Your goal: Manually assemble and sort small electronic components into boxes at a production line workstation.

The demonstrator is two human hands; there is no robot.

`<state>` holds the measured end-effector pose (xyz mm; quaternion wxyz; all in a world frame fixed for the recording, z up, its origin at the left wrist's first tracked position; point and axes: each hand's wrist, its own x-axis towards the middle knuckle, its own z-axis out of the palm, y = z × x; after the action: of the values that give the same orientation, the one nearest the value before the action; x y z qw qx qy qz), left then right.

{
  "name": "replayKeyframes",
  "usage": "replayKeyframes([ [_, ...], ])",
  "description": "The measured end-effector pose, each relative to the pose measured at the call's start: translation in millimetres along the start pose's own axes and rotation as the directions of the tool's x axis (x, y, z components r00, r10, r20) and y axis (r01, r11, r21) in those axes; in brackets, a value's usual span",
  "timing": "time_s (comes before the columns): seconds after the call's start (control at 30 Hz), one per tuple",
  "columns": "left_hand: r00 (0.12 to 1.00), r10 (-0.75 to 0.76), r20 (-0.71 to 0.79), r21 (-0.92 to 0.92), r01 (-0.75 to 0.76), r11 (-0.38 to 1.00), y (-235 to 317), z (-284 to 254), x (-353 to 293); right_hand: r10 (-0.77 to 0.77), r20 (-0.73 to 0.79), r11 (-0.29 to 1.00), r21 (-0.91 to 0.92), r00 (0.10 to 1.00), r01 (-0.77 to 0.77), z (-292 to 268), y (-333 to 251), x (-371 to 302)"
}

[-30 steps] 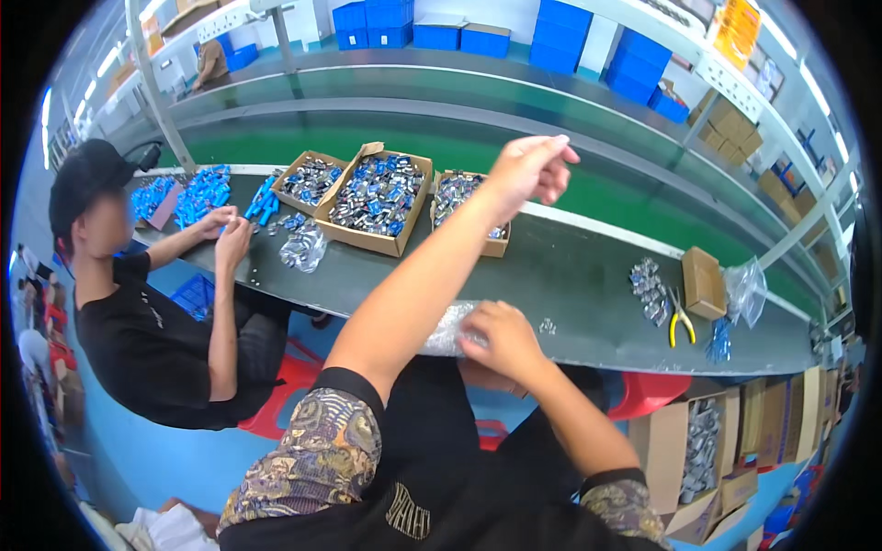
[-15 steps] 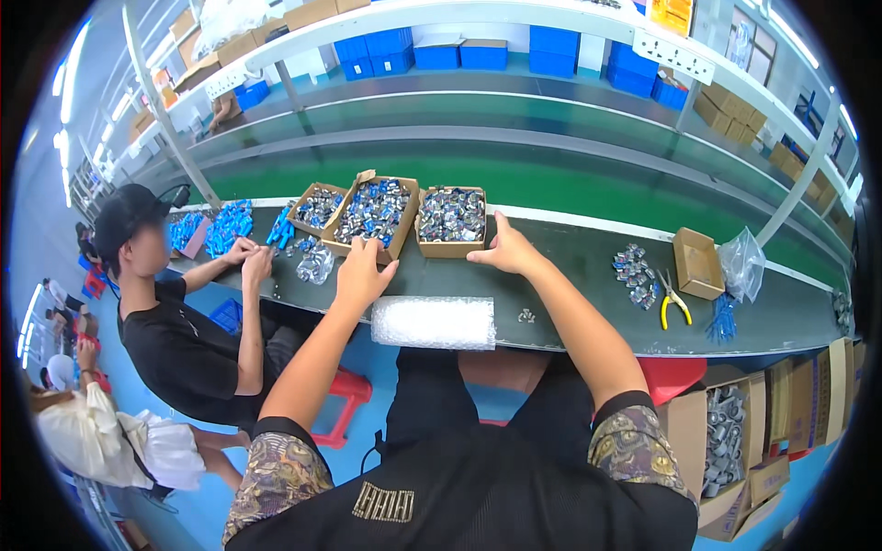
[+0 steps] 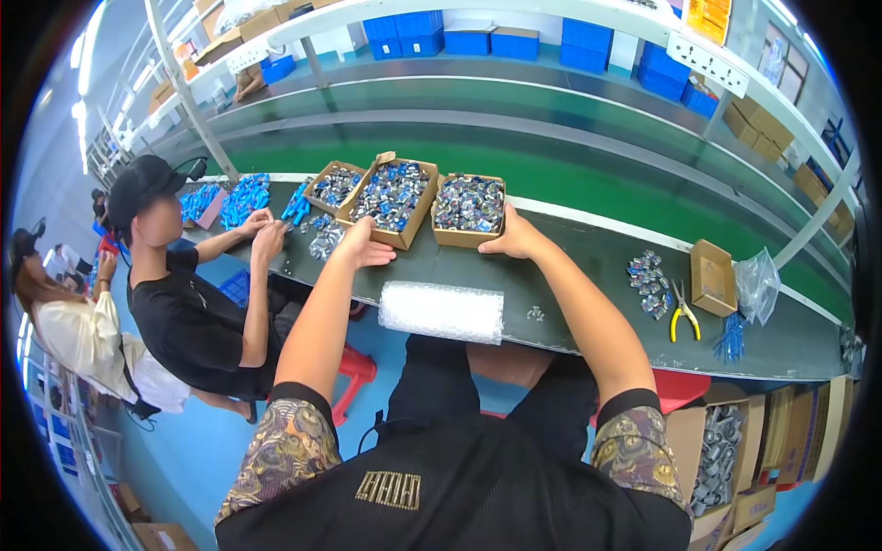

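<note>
My right hand point(image 3: 516, 237) is at the right front corner of a small open cardboard box point(image 3: 467, 241), thumb along its front wall and fingers against its side. Small metal and blue parts point(image 3: 469, 204) fill this box. My left hand point(image 3: 365, 246) is at the lower front corner of a larger cardboard box point(image 3: 420, 213) of similar parts, its fingers stretched out; contact with the wall is partly hidden. Nearer to me, a roll of clear bubble wrap point(image 3: 441, 312) lies along the bench edge.
Left of the boxes are a smaller box point(image 3: 334, 185), blue pieces point(image 3: 246, 200) and a co-worker point(image 3: 188, 285) handling something small. To the right lie loose parts point(image 3: 650, 283), yellow-handled pliers point(image 3: 683, 317), a cardboard box point(image 3: 713, 278), blue strips point(image 3: 730, 338) and a plastic bag point(image 3: 757, 285).
My right hand has closed in on the small box's right corner. My left hand has shifted slightly left along the larger box's front. The whole view has turned a little.
</note>
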<state>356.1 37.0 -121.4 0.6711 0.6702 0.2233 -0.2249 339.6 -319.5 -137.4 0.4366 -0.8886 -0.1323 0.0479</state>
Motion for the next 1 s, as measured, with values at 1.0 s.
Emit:
replayKeyframes([
  [1.0, 0.948, 0.297, -0.116, -0.241, -0.317, 0.917, -52.3, 0.4, -11.4, -0.288, -0.297, 0.932, -0.306, 0.911, 0.194, -9.8, -71.5, 169.4],
])
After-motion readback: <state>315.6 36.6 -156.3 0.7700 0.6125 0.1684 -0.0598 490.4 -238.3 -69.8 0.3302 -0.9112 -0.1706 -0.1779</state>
